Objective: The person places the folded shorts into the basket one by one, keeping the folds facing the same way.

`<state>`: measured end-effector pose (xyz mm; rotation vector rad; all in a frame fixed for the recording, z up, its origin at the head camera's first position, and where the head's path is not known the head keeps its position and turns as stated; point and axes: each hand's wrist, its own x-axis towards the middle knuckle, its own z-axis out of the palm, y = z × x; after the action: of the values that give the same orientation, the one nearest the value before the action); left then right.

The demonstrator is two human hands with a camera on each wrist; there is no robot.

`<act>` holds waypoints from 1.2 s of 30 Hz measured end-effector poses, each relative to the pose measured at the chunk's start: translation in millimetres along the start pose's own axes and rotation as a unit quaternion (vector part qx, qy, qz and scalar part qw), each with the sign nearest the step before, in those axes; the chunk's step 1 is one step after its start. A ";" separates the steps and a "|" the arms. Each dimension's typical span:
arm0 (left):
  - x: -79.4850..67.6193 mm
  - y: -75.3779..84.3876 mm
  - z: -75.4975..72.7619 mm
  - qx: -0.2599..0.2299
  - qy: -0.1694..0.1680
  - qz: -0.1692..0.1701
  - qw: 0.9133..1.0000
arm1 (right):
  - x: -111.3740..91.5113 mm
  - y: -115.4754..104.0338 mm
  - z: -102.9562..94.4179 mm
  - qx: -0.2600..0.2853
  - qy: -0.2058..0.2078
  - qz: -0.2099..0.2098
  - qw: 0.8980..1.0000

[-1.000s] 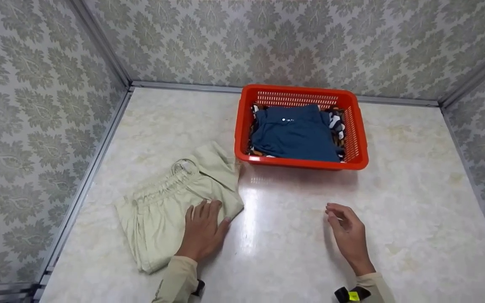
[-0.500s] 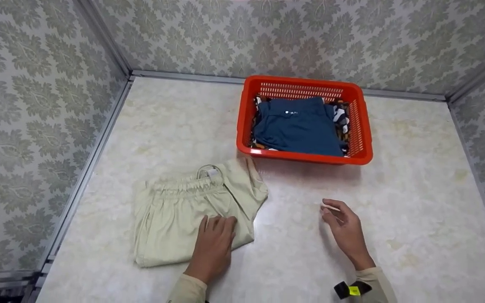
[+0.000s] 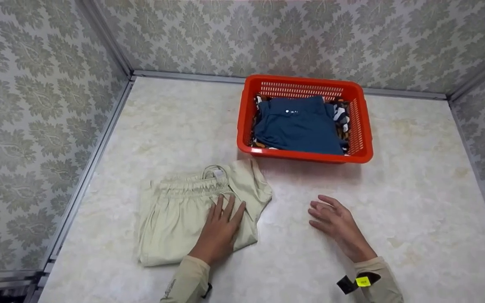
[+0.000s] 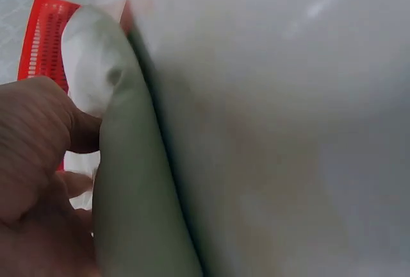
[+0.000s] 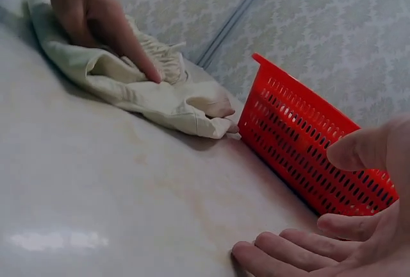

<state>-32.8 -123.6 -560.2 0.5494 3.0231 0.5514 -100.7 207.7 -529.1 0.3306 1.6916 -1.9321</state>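
Observation:
Folded pale green shorts (image 3: 183, 227) with a gathered elastic waistband and a drawstring loop lie on the table, left of centre. My left hand (image 3: 219, 235) rests on their right part with its fingers spread and straight; the left wrist view shows the edge of the cloth (image 4: 138, 161) close to the thumb. To the right, my right hand (image 3: 337, 227) is held over the table with relaxed, parted fingers and nothing in them. In the right wrist view the right hand's fingers (image 5: 288, 251) are spread near the red basket (image 5: 301, 142).
The red plastic basket (image 3: 305, 156) stands near the back wall, behind the shorts and right hand. It holds a folded dark blue garment (image 3: 301, 130) on top of patterned brown, black and white cloth (image 3: 342, 120). Patterned wall panels (image 3: 242, 38) with metal edging surround the pale table (image 3: 415, 189).
The shorts have slid right and turned straighter, with my left hand on them. That hand has since spread its fingers further up the cloth. My right hand has opened and shifted slightly left.

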 end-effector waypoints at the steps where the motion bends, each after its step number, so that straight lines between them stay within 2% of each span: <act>1: 0.8 2.6 2.0 -0.001 -0.005 0.001 1.000 | -1.3 0.2 -0.8 0.019 -0.002 0.008 1.000; 6: 6.7 19.1 10.7 0.017 -0.011 0.015 1.000 | -8.0 1.2 -4.8 0.084 -0.009 0.037 0.996; 12: 17.2 40.1 20.1 0.015 -0.039 0.043 0.998 | -13.8 1.9 -9.1 0.122 -0.017 0.030 0.992; 15: 20.5 47.8 23.1 0.007 -0.053 0.049 0.997 | -14.3 2.4 -9.0 0.123 -0.024 0.031 0.992; 19: 26.1 56.3 26.8 0.017 -0.056 0.060 0.997 | -13.1 3.1 -6.8 0.099 -0.029 0.024 0.994; 24: 37.0 69.9 33.9 0.035 -0.051 0.089 0.994 | -6.8 6.4 -2.8 0.091 -0.031 0.016 0.995; 27: 43.0 77.0 35.7 0.014 -0.049 0.113 0.992 | 0.5 10.1 2.0 0.090 -0.015 0.010 0.996; 29: 45.3 78.2 33.4 -0.020 -0.043 0.122 0.991 | 7.9 12.0 6.6 0.060 0.014 0.000 0.998; 31: 45.9 75.9 27.9 -0.060 -0.025 0.125 0.990 | 16.9 13.0 11.6 0.002 0.052 -0.017 0.999; 34: 44.4 67.9 20.1 -0.092 0.029 0.128 0.987 | 28.2 13.3 16.6 -0.099 0.099 -0.039 0.989; 36: 42.1 62.0 17.7 -0.081 0.063 0.132 0.986 | 29.4 13.4 16.4 -0.137 0.113 -0.051 0.983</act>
<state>-49.9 -48.7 -553.5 0.9445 3.0008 0.8654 -114.8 184.1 -552.7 0.3753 2.1323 -1.7539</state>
